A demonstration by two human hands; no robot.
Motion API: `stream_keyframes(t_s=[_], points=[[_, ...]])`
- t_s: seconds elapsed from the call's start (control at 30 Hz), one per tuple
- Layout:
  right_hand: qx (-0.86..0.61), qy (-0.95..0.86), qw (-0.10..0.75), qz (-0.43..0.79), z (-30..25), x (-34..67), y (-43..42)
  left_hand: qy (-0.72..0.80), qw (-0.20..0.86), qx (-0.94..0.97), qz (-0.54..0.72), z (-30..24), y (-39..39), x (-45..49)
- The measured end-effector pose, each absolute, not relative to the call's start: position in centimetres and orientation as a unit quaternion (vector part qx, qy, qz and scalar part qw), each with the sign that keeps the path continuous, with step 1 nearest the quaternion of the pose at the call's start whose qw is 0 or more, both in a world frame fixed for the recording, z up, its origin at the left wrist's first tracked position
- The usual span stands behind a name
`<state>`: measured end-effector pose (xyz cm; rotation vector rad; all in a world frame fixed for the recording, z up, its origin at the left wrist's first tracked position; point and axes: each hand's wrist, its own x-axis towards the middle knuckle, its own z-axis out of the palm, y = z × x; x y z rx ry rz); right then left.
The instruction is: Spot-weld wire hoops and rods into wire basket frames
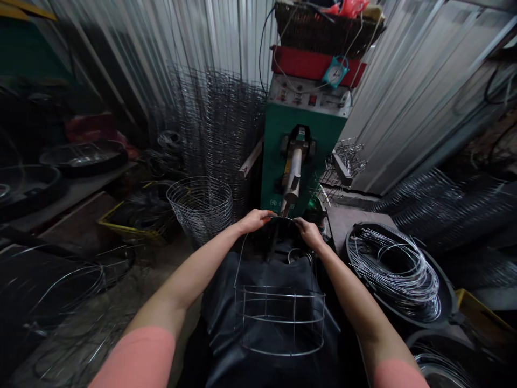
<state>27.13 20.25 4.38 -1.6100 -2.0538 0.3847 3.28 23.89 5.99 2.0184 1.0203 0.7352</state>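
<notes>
My left hand [254, 220] and my right hand [307, 231] both pinch the top of a thin wire hoop [242, 253] right under the electrode arm [291, 180] of a green welding machine [283, 134]. The hoop rises from a small wire cage [278, 318] made of rings and upright rods, which rests on my dark apron [226, 302]. Both hands have their fingers closed on the wire, close together at the weld point.
A finished wire basket [201, 205] stands left of the machine. A black tub [440, 302] of loose wire rings sits at my right. Wire mesh panels [218, 113] lean on the corrugated wall. Loose wires [68, 280] lie on the floor at left, and dark tubs [84, 156] sit on a bench.
</notes>
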Motion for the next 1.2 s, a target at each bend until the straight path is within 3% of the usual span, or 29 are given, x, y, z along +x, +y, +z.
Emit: stream_keyframes(t_s=[0.4, 1.2], points=[[-0.578, -0.745, 0.288, 0.168, 4.27, 27.06, 19.88, 0.368, 0.368, 0.788, 0.329, 5.3, 24.33, 3.8], [-0.601, -0.726, 0.287, 0.172, 3.86, 26.94, 19.72, 0.388, 0.364, 0.801, 0.273, 6.15, 24.27, 3.59]])
